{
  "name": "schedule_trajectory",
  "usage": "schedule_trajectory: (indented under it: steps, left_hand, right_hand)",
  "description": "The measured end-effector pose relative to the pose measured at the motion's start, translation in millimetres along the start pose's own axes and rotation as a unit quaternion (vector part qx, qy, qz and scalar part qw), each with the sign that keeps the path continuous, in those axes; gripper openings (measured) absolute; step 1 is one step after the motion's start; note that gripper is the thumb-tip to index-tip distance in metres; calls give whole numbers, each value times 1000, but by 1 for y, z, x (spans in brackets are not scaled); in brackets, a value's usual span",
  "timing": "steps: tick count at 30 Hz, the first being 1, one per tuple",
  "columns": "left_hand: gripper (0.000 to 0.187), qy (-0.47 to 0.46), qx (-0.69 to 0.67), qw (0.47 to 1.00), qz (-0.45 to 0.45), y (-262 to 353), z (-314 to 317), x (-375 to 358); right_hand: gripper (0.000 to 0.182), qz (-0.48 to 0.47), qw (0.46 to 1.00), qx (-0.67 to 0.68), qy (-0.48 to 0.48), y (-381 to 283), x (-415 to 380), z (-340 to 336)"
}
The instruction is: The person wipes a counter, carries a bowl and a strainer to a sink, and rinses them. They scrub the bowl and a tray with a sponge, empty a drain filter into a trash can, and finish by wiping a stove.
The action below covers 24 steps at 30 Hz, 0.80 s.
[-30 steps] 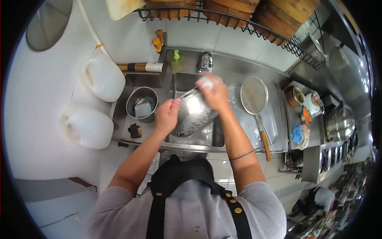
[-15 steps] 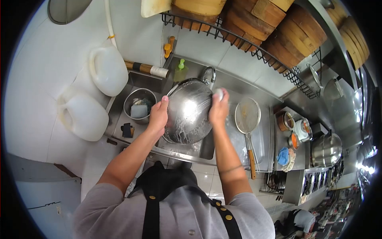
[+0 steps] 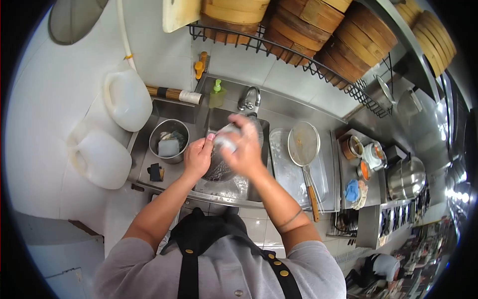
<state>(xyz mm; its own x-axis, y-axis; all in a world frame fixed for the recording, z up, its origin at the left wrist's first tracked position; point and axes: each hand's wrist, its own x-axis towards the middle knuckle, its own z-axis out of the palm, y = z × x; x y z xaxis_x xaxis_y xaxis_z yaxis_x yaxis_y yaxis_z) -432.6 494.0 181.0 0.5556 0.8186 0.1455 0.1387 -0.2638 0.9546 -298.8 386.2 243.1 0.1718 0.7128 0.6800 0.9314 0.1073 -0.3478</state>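
Note:
Over the sink basin (image 3: 234, 192), my left hand (image 3: 198, 158) grips the rim of a wet metal bowl (image 3: 217, 171), thumb uppermost. The bowl is tilted, with soapy streaks on it, and much of it is hidden behind my hands. Across its upper part my right hand (image 3: 245, 155) is smeared by motion, fingers bent over a whitish sponge (image 3: 227, 143). Behind the bowl stand the faucet (image 3: 249, 98) and a green pump bottle (image 3: 217, 94).
Left of the basin are a metal pot (image 3: 169, 140) holding a grey sponge and a small black item (image 3: 156, 172). A wire strainer (image 3: 303, 143) lies on a tray at right. Bamboo steamers (image 3: 294, 30) fill the rack above. Another person (image 3: 383, 267) is far right.
My right hand has swung from the bowl's right side leftward across it, close to my left hand. The bowl has tilted, and its broad shiny outside no longer faces me.

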Motion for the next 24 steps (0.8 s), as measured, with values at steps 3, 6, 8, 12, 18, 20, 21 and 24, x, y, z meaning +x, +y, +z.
schedule_trajectory:
  steps: [3, 6, 8, 12, 18, 20, 21, 24]
  left_hand:
    - [59, -9, 3, 1000, 23, 15, -16, -7]
    - [59, -7, 7, 1000, 10, 6, -19, -1]
    - [58, -30, -1, 1000, -5, 1, -16, -7]
    - [52, -38, 31, 998, 26, -5, -37, -9]
    - [42, -10, -19, 994, 111, -23, -48, -8]
    - [40, -23, 23, 996, 86, -32, -38, 5]
    - [39, -25, 12, 996, 87, -29, -27, 6]
    - [40, -25, 3, 988, 153, -13, -19, 11]
  right_hand:
    - [24, 314, 934, 143, 97, 96, -2, -3]
    - [29, 289, 934, 205, 49, 87, -5, 9]
    - [30, 15, 997, 41, -66, 17, 6, 2]
    - [30, 319, 897, 283, -113, 77, 8, -13]
    - [28, 358, 884, 295, -52, 100, 1, -14]
    - [29, 157, 985, 55, -33, 33, 20, -9]
    - [29, 98, 993, 18, -61, -5, 24, -6]
    - [32, 82, 996, 2, -18, 6, 22, -4]
